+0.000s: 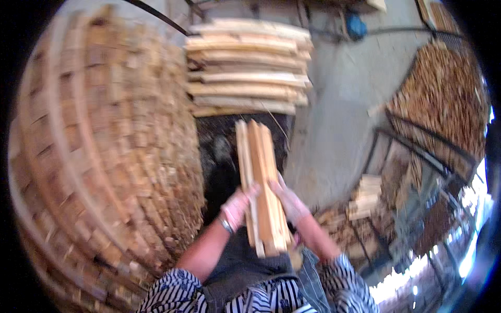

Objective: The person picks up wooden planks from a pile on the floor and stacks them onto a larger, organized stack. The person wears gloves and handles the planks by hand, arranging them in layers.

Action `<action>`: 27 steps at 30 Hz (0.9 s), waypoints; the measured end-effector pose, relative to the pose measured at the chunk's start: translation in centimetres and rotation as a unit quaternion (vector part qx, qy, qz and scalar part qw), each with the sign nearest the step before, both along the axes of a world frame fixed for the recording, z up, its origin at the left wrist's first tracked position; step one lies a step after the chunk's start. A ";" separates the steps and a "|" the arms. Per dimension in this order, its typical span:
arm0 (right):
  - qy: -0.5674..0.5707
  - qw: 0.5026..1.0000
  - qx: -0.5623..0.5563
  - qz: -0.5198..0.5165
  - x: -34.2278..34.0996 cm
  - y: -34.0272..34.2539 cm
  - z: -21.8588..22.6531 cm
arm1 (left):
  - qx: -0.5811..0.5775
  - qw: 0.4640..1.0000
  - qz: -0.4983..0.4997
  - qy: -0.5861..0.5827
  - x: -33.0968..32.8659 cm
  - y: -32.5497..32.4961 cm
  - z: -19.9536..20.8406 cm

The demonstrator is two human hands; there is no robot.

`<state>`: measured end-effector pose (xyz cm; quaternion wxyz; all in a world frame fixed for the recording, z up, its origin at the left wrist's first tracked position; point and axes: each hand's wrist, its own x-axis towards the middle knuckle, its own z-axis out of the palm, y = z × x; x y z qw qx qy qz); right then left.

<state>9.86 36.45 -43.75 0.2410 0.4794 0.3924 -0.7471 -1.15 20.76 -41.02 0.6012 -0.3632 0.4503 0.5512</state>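
A bundle of several pale wooden slats [259, 172] stands nearly upright in front of me, gripped from both sides. My left hand [237, 204], in a light glove with a metal bracelet at the wrist, clasps the bundle's left edge. On the right edge, my right hand [291, 202], also gloved, presses against the slats. The lower ends of the slats rest near my dark apron [240, 266]. The frame is blurred by motion.
A tall stack of small wooden pieces [104, 156] fills the left. A pile of long planks [248, 68] lies ahead on the grey floor [339, 115]. More stacked wood in a dark metal rack [443, 99] stands at right, with loose offcuts [365, 195] below.
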 end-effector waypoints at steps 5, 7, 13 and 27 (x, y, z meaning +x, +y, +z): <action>0.018 0.996 0.035 -0.076 -1.0 3.3 17.5 | 0.157 0.986 0.027 0.045 4.0 1.3 8.1; 0.072 0.992 0.062 -0.083 -2.3 4.4 20.2 | 0.139 0.970 -0.035 0.194 1.4 3.5 13.0; 0.392 0.905 0.161 -0.045 -9.9 7.6 28.7 | 0.222 0.900 0.006 0.374 -7.5 4.2 25.8; 0.555 0.800 -0.077 0.213 -28.7 -2.2 48.5 | 0.253 0.710 0.242 0.612 -12.1 -9.8 46.7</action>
